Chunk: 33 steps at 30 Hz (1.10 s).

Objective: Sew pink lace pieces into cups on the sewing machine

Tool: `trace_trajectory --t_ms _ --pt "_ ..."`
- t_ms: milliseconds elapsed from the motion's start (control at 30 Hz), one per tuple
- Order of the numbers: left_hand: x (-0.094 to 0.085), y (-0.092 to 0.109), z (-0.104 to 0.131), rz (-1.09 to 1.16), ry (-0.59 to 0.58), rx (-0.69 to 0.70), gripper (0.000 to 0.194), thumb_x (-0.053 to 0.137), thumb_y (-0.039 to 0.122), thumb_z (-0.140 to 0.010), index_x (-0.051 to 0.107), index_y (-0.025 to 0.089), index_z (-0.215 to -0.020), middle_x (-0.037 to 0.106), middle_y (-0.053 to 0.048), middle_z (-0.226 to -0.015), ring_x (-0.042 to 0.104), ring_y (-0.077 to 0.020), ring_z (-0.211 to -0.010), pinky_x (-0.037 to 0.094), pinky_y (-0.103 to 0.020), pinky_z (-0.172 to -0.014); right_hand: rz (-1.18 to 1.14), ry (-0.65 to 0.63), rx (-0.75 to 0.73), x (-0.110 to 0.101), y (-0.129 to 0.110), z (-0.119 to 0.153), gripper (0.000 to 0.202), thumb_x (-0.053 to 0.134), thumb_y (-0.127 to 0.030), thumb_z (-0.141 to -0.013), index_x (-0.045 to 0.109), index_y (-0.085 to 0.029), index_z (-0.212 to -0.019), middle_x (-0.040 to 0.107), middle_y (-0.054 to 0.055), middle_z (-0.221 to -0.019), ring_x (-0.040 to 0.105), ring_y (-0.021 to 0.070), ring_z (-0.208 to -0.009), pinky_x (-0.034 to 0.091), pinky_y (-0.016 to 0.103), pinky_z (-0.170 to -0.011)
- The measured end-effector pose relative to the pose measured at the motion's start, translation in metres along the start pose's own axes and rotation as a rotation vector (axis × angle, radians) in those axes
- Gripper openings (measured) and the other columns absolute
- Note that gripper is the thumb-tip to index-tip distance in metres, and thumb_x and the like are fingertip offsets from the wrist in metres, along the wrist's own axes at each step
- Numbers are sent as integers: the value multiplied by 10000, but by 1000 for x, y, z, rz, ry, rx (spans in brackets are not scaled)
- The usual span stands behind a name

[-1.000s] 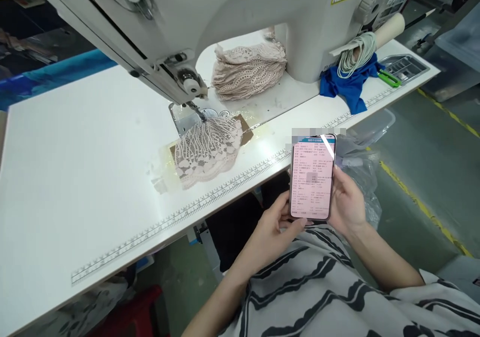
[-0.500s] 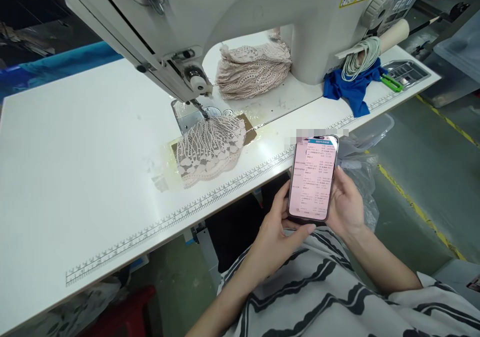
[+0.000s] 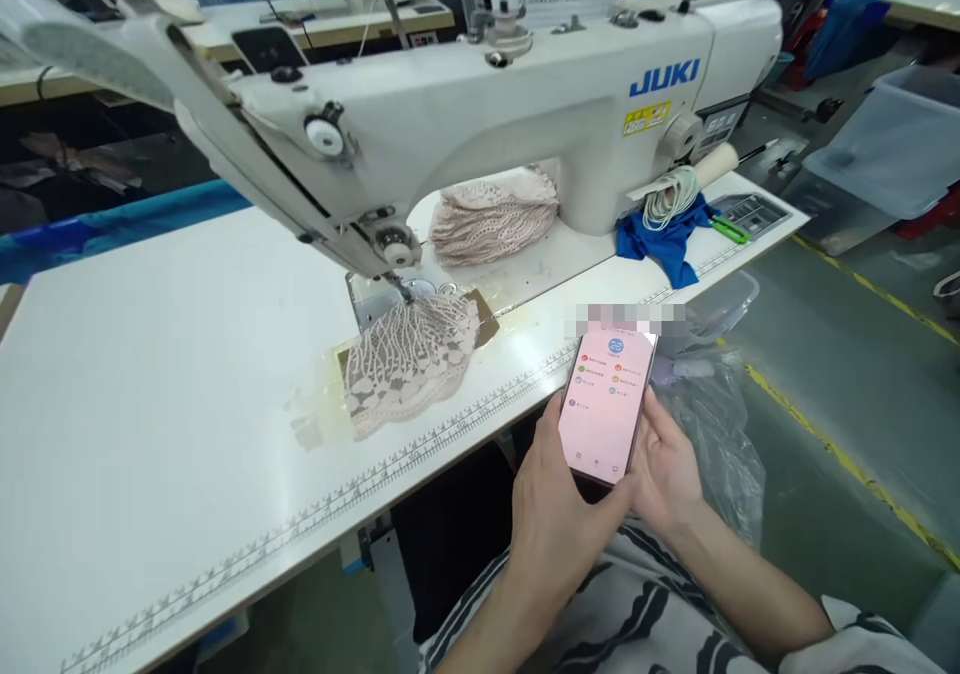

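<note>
A phone (image 3: 606, 404) with a lit pinkish screen showing small coloured icons is held upright between both hands, at the front edge of the sewing table. My left hand (image 3: 559, 499) grips its left side and lower edge, the thumb near the bottom right corner. Against the right side, my right hand (image 3: 667, 464) wraps round the phone. Left of the hands, a beige lace piece (image 3: 412, 364) lies under the needle of the white sewing machine (image 3: 510, 104). Behind the needle, a bundle of beige lace (image 3: 493, 219) rests under the machine arm.
Blue cloth (image 3: 664, 244), a coil of pale cord (image 3: 670, 197) and a green-handled tool (image 3: 729, 229) lie at the table's right end. A printed ruler (image 3: 390, 476) runs along the front edge. Clear plastic bins (image 3: 881, 144) stand at the right.
The view has tilted up, showing more of the machine. The phone screen has switched from a text list to an icon page. My left thumb has shifted to the phone's lower right edge.
</note>
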<state>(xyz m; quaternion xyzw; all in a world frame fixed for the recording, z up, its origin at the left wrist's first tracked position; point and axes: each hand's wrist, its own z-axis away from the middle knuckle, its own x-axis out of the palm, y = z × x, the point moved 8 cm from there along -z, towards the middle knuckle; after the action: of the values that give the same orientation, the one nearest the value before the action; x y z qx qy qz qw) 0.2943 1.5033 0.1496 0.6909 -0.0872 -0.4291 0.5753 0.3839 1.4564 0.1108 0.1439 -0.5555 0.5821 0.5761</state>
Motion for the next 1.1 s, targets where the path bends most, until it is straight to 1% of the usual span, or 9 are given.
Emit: trace_trajectory --t_ms 233,367,467,600,667,733,833,933,1100 --pt "-9 34 -31 -326 -88 132 752 648 380 -732 311 192 -1378 565 -131 -1275 587 -325 -1093 487 -426 -853 -75 -89 -56 6 -19 -11 297 507 -434 -914 680 -269 -1090 680 3 -1176 588 204 -1165 455 388 -1041" --pt "-25 61 -54 -601 -208 117 546 596 387 -732 464 188 -1224 666 -96 -992 649 -308 -815 458 -353 -628 -29 -144 -111 13 -35 -21 298 474 -387 -952 661 -229 -1122 688 20 -1153 608 152 -1123 488 285 -984" --pt "-35 77 -71 -751 -269 131 436 587 381 -721 525 178 -1102 654 -80 -889 634 -285 -745 413 -319 -577 126 -242 -87 19 -43 -27 299 506 -386 -940 660 -184 -1099 717 59 -1045 670 172 -988 530 314 -911" --pt "-43 84 -90 -780 -304 213 450 605 392 -713 550 178 -1105 608 -94 -1032 629 -262 -807 451 -319 -640 530 -355 -3 15 -54 -31 421 517 -490 -910 690 -116 -998 732 123 -919 714 212 -777 582 331 -693" --pt "-46 83 -97 -804 -297 253 578 603 426 -723 512 162 -1229 581 -116 -1113 629 -279 -856 471 -342 -687 796 -341 -146 10 -81 -34 439 522 -521 -893 712 -125 -888 732 107 -807 691 185 -628 533 264 -520" --pt "-46 80 -102 -824 -304 282 724 594 466 -736 418 144 -1360 567 -140 -1188 624 -310 -933 481 -367 -733 1057 -188 -497 9 -130 -37 346 568 -482 -873 713 -176 -806 709 54 -704 622 146 -521 458 241 -455" --pt "-43 79 -107 -880 -285 333 806 580 497 -746 338 139 -1426 586 -153 -1210 604 -344 -1010 479 -395 -779 1494 170 -984 19 -196 -42 229 572 -402 -869 720 -234 -914 709 50 -836 620 189 -668 488 329 -624" --pt "-40 82 -111 -948 -209 406 755 574 501 -747 396 130 -1380 639 -145 -1082 607 -342 -975 473 -407 -786 1923 156 -1021 37 -214 -81 331 568 -320 -833 667 -256 -1143 613 89 -1232 576 288 -1058 482 380 -756" --pt "-31 84 -118 -921 -156 435 678 593 475 -743 462 118 -1305 645 -119 -935 598 -314 -929 477 -392 -777 1975 108 -985 46 -233 -129 203 544 -243 -805 723 -218 -896 683 78 -990 613 240 -892 443 331 -728"
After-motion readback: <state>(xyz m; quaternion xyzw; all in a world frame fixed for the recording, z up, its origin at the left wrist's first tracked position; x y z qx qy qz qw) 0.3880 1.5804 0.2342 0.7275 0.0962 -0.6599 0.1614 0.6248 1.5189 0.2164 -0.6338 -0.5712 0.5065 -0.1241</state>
